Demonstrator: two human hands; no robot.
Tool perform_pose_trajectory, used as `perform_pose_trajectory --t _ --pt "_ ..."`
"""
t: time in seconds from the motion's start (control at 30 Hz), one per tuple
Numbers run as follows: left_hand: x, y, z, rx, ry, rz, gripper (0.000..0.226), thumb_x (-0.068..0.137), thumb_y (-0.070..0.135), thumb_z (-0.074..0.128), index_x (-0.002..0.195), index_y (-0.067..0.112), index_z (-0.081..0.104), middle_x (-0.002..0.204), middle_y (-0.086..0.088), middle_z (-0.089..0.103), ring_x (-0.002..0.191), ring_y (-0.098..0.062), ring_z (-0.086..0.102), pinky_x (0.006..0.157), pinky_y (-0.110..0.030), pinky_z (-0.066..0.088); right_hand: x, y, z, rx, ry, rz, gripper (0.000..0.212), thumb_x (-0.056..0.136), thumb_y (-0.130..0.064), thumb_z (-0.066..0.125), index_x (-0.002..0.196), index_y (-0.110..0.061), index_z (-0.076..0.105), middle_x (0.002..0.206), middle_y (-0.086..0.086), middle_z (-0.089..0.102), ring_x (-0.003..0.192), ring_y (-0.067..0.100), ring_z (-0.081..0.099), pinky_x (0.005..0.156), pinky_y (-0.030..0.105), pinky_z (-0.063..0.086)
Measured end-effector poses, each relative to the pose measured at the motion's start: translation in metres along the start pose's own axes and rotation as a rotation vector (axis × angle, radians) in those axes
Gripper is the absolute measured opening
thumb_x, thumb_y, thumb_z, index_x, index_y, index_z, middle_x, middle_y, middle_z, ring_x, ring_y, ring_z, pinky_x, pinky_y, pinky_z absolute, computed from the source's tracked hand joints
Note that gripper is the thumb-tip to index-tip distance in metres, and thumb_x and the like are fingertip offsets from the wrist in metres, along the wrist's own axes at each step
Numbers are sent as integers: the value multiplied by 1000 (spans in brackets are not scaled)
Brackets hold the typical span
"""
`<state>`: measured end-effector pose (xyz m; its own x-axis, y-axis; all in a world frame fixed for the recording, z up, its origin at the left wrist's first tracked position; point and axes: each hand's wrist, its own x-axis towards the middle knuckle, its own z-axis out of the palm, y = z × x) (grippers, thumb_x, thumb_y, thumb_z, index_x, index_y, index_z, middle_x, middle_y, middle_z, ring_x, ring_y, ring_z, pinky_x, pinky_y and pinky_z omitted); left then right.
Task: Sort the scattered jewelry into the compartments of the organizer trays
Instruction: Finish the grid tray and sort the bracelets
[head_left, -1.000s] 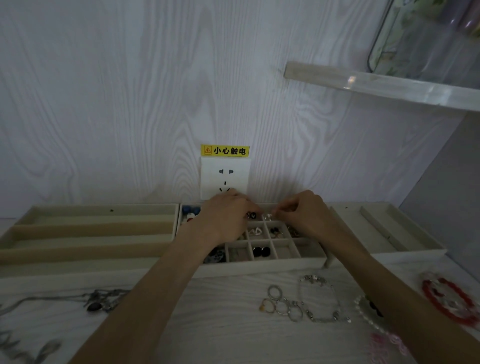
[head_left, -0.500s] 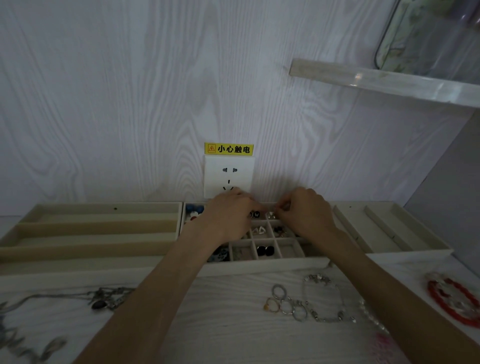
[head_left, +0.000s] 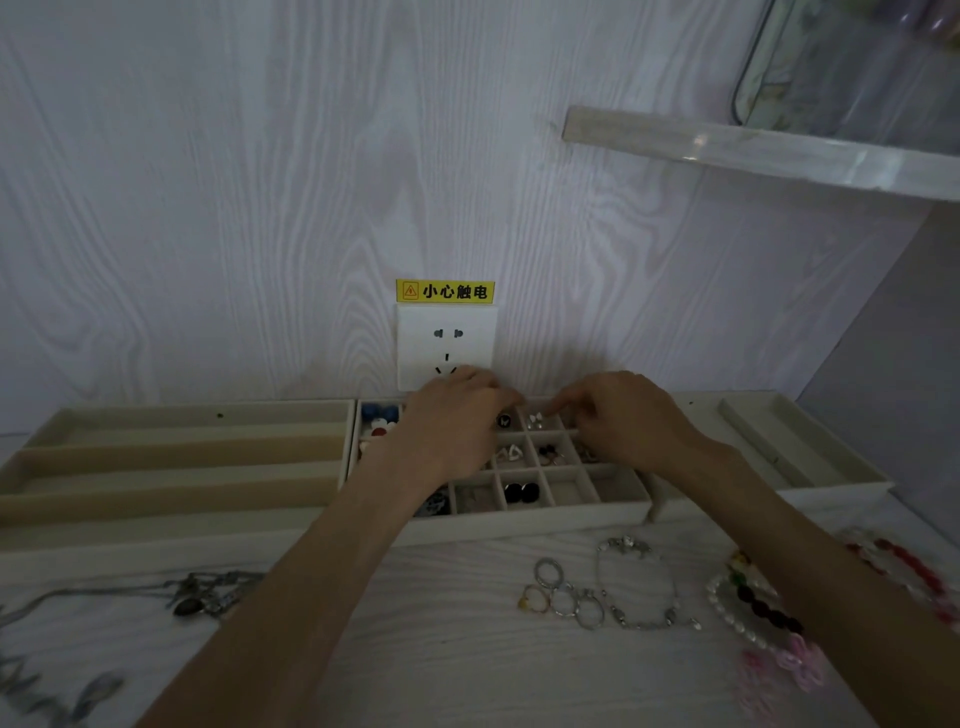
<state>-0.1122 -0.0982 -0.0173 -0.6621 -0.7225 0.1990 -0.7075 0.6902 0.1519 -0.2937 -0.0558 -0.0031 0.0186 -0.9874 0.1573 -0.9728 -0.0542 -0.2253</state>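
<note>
A cream grid tray (head_left: 519, 515) stands against the wall, with earrings and studs in several of its cells. Both hands hover over its back row. My left hand (head_left: 457, 421) has its fingers curled down into the tray, and the tips are hidden. My right hand (head_left: 623, 415) stretches its index finger left toward a cell with small silver earrings (head_left: 535, 420), next to a black stud (head_left: 503, 420). Whether either hand pinches anything is not visible. On the table lie loose rings (head_left: 563, 597), a silver bracelet (head_left: 639, 587) and a pearl-and-black bead bracelet (head_left: 748, 608).
A long-slot tray (head_left: 182, 457) stands at the left and another tray (head_left: 753, 441) at the right. Dark necklaces (head_left: 208, 597) lie front left, a red bracelet (head_left: 904, 566) and pink pieces (head_left: 779, 670) front right. A wall socket (head_left: 447, 343) is behind the hands and a shelf (head_left: 753, 150) juts out above right.
Both hands stay over the grid tray's back row. The right hand's index finger has straightened toward the left hand. The jewelry on the table has not moved.
</note>
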Motion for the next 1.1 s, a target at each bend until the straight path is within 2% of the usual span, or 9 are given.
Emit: perform_pose_trajectory --t 0.07,0.2,0.27,0.33,0.47,0.7,0.87,1.1 --pt "0 5 1 46 23 9 50 91 14 49 139 25 42 133 1 46 127 -17 34 95 -30 36 -1 2 2 -25 -28 -38 36 90 -13 46 106 -35 69 101 -4 71 78 13 63 67 25 43" --pt "5 10 -5 97 37 20 43 93 19 46 135 27 48 122 1 48 120 -17 38 85 -25 33 0 -2 3 -30 -35 -78 38 91 -10 44 109 -33 68 113 -4 67 81 12 59 69 25 36" --pt "9 10 -11 115 20 21 41 95 21 43 134 29 49 118 0 48 118 -17 38 81 -24 29 1 -3 4 -45 -45 -92 39 91 -9 43 108 -33 68 117 -4 65 93 15 60 78 27 38" --pt "12 10 -16 145 -10 24 40 95 22 41 134 31 49 117 0 48 117 -18 38 83 -27 32 2 -4 3 -55 -41 -98 40 91 -8 43 107 -33 69 114 -3 66 97 16 59 84 29 39" --pt "14 10 -18 193 -63 29 39 97 24 40 133 33 50 116 -1 48 115 -19 39 85 -31 35 1 -5 -1 -71 -16 -101 38 90 -9 43 105 -30 70 111 -1 67 94 18 60 83 30 38" --pt "13 10 -16 191 -76 39 40 96 23 40 135 32 48 119 -1 48 118 -19 38 86 -28 33 0 -5 -1 -66 -21 -74 37 90 -10 43 105 -31 70 112 -1 67 96 17 59 88 31 39" --pt "15 13 -17 203 -84 36 43 95 22 40 136 32 46 119 -2 47 118 -20 38 89 -30 33 2 -5 -2 -32 -4 -67 36 90 -11 43 103 -29 71 107 -2 69 84 13 56 78 26 32" --pt "19 18 -10 249 -99 67 46 97 24 39 142 33 37 118 -3 47 120 -20 37 93 -30 33 0 1 -10 -44 40 -45 38 86 -8 43 101 -29 72 117 -4 66 91 14 60 75 24 31"
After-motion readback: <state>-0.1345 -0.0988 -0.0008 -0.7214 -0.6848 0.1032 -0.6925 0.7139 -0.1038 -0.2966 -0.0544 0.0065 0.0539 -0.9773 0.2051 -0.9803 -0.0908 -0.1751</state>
